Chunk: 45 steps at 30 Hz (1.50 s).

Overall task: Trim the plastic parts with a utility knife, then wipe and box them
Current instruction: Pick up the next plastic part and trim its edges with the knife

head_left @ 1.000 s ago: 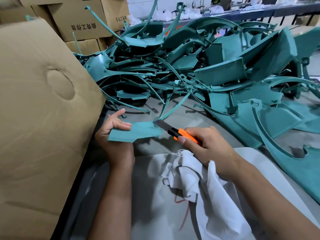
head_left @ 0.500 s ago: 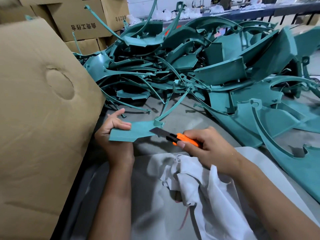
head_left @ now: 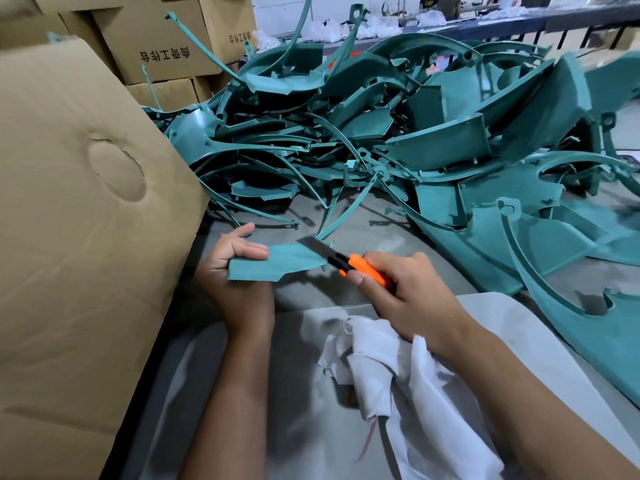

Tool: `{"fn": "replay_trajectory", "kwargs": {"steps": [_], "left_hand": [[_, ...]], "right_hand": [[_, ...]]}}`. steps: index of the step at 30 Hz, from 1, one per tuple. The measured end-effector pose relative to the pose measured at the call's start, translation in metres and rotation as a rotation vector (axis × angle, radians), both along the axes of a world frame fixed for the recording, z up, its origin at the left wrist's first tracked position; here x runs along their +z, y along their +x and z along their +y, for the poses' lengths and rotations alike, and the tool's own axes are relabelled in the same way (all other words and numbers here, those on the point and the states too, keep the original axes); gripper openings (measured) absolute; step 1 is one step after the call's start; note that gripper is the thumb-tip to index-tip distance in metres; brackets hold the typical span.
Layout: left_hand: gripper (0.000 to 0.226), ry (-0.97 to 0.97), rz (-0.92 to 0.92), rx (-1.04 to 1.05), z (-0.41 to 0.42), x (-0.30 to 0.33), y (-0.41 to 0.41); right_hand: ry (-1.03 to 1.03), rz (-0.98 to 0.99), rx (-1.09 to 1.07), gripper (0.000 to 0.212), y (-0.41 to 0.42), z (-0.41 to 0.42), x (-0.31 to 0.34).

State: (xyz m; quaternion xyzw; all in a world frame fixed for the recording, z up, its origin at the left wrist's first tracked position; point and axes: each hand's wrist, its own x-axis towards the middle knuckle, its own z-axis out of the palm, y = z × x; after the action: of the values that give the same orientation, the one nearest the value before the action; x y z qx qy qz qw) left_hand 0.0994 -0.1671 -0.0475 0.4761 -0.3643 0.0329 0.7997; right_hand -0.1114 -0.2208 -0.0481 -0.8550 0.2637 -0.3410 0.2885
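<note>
Left hand (head_left: 239,271) pinching a flat teal plastic part (head_left: 277,265) above the bench (head_left: 374,216), right hand (head_left: 405,292) gripping an orange utility knife (head_left: 346,261), blade laid on the part's right edge, white cloth (head_left: 388,368) under the right wrist

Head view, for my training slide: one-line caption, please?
Left hand holds a teal plastic part while right hand trims it with an orange utility knife.
</note>
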Motion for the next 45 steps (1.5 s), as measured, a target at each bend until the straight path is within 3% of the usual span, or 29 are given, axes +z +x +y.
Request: {"fn": "replay_trajectory", "kwargs": {"steps": [3,8,10,14,16,18,22,24,26,29,32,35,39,45], "left_hand": [[0.031,0.08,0.051,0.061,-0.003,-0.005,-0.007],[0.037,0.24,0.18,0.104,-0.007,-0.013,-0.018],[0.033,0.302,0.075,0.074,-0.008,-0.015,-0.016],[0.026,0.451,-0.423,-0.164,-0.003,-0.013,-0.009],[0.021,0.497,-0.482,-0.227,-0.001,-0.014,-0.008],[0.015,0.482,-0.378,-0.199,0.002,-0.011,-0.017],[0.013,0.34,-0.363,-0.21,0.007,0.007,-0.044],[0.02,0.208,-0.198,-0.328,0.009,0.017,-0.056],[0.027,0.087,-0.137,-0.307,0.01,0.021,-0.058],[0.019,0.045,-0.225,-0.1,0.008,0.019,-0.05],[0.039,0.128,-0.441,0.092,-0.001,0.003,-0.033],[0.054,0.249,-0.541,0.061,-0.005,-0.008,-0.026],[0.034,0.317,-0.655,0.048,-0.006,-0.012,-0.022],[0.03,0.301,-0.565,0.008,0.001,-0.004,-0.03]], "right_hand": [[-0.05,-0.032,-0.132,0.036,0.001,-0.001,-0.003],[-0.112,-0.114,-0.176,0.036,0.004,0.003,0.001],[-0.124,-0.146,-0.202,0.036,0.004,0.002,0.002],[-0.11,-0.153,-0.302,0.039,0.0,-0.006,0.0],[-0.13,-0.172,-0.333,0.039,-0.002,-0.008,0.001],[-0.186,-0.247,-0.325,0.039,-0.005,-0.004,0.005],[-0.368,-0.47,-0.201,0.025,-0.005,0.014,0.013],[-0.405,-0.549,-0.214,0.019,-0.005,0.016,0.012],[-0.405,-0.576,-0.256,0.019,-0.007,0.014,0.012],[-0.359,-0.496,-0.279,0.028,-0.007,0.008,0.01],[-0.304,-0.363,-0.244,0.032,-0.002,0.0,0.004],[-0.313,-0.272,-0.186,0.027,0.003,-0.002,-0.002],[-0.252,-0.27,-0.125,0.029,0.003,-0.002,-0.003],[-0.257,-0.223,-0.257,0.034,0.0,-0.006,-0.001]]}}
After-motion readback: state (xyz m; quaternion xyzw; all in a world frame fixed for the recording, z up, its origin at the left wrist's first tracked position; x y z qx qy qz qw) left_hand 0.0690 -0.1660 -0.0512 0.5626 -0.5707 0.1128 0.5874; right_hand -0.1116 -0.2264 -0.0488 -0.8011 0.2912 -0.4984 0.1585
